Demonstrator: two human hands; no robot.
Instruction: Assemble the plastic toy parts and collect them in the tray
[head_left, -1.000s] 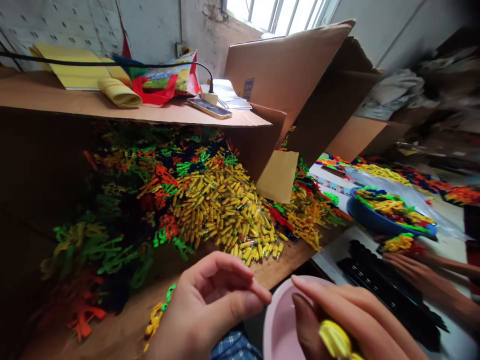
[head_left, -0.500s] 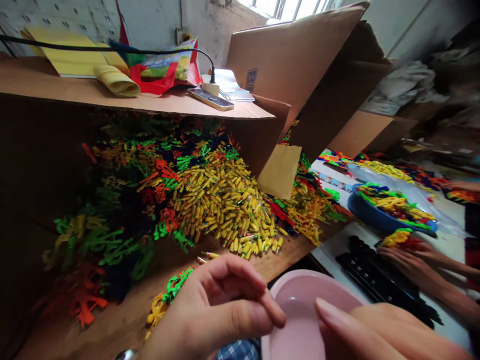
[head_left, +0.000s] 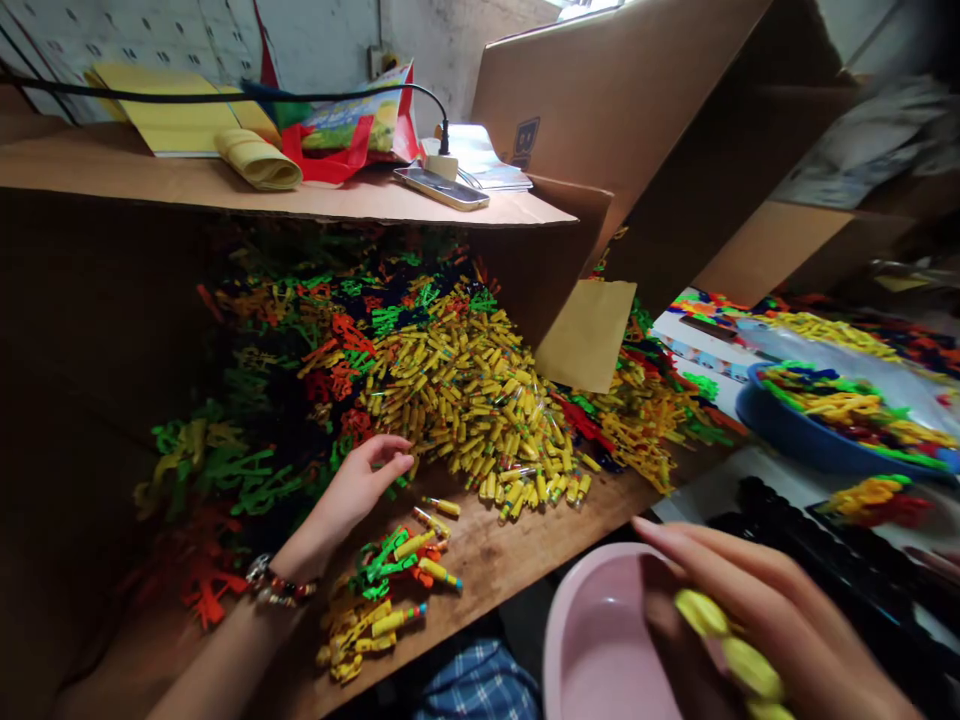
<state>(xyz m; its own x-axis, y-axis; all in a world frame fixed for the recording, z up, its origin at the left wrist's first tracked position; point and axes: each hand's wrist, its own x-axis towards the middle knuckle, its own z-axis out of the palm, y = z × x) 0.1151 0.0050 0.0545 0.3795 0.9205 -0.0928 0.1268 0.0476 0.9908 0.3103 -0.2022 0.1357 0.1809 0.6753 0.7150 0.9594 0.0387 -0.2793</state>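
The left hand (head_left: 360,485) reaches to the near edge of the pile (head_left: 465,400) of yellow pieces, fingers loosely curled and spread, nothing pinched between them. The right hand (head_left: 750,620) sits at 5 o'clock over the pink bowl (head_left: 592,640), its fingers closed round yellow pieces (head_left: 720,640). A small heap (head_left: 390,590) of yellow, green and orange bits lies on the tabletop (head_left: 510,550) at 6 o'clock from the left hand, just beside the near edge.

The heap looks likely to be swept over that edge if the left wrist drags back through it. The pile slopes toward the person, so pulling pieces from its foot could bring more sliding down. The pieces in the right hand poke out between the fingers and could slip past the bowl's rim.

The pink bowl shows a bare floor where the hand does not cover it. At 3 o'clock a blue bowl (head_left: 810,445) is heaped with yellow, green and red pieces. The cardboard box (head_left: 285,195) behind the pile holds tangled green, orange and yellow parts (head_left: 247,450).
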